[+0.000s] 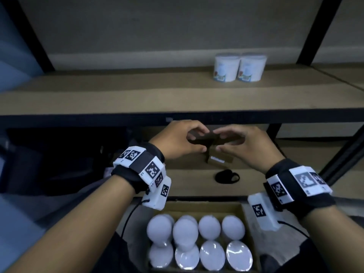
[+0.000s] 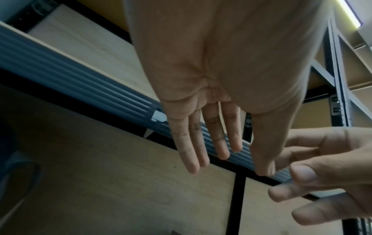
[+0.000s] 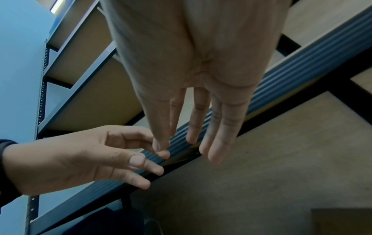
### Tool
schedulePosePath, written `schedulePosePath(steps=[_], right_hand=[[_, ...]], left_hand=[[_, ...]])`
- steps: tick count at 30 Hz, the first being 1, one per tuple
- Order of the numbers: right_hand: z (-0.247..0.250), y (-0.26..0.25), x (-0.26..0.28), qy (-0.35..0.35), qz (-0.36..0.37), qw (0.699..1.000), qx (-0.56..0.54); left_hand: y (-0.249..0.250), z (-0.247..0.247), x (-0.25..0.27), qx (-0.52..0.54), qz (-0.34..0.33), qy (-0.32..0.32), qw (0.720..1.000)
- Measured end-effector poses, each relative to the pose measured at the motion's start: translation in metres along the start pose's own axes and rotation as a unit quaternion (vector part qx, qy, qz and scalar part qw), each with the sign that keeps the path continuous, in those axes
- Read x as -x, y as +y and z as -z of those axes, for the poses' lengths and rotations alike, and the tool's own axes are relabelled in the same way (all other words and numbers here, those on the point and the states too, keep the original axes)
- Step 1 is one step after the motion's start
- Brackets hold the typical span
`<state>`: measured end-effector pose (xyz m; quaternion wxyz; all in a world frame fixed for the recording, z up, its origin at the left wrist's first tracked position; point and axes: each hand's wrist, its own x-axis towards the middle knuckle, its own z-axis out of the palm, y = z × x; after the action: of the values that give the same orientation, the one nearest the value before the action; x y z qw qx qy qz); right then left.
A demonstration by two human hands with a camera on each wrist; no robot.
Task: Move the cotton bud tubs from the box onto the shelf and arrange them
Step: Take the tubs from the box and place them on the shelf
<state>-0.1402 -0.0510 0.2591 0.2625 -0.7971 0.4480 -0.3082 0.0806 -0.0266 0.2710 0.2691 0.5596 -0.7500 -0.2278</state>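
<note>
Two white cotton bud tubs [image 1: 240, 67] stand side by side, touching, at the back right of the wooden shelf [image 1: 118, 95]. Below, an open cardboard box [image 1: 249, 229] holds several more tubs [image 1: 199, 241], seen from above as white round lids. My left hand [image 1: 184, 141] and right hand [image 1: 239, 145] hover close together in front of the shelf's dark front edge, above the box, fingertips almost meeting. Both hold nothing. In the wrist views the left hand's fingers [image 2: 207, 143] and the right hand's fingers [image 3: 201, 127] hang loosely extended.
A lower shelf board [image 1: 197, 186] carries a small brown box [image 1: 218, 160] and a black loop-shaped object [image 1: 226, 176]. Dark metal uprights [image 1: 313, 30] frame the shelving. The left part of the upper shelf is bare wood.
</note>
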Motion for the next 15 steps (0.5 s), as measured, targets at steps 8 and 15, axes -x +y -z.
schedulePosePath(steps=[8,15], right_hand=[[-0.074,0.02,0.012,-0.057,-0.05,0.997,-0.001],[-0.15,0.066,0.026,-0.166,-0.134,0.976,0.04]], left_hand=[[-0.075,-0.027,0.035,-0.039,0.083,-0.033,0.995],[-0.151,-0.078,0.066,-0.066,0.18,-0.092,0.977]])
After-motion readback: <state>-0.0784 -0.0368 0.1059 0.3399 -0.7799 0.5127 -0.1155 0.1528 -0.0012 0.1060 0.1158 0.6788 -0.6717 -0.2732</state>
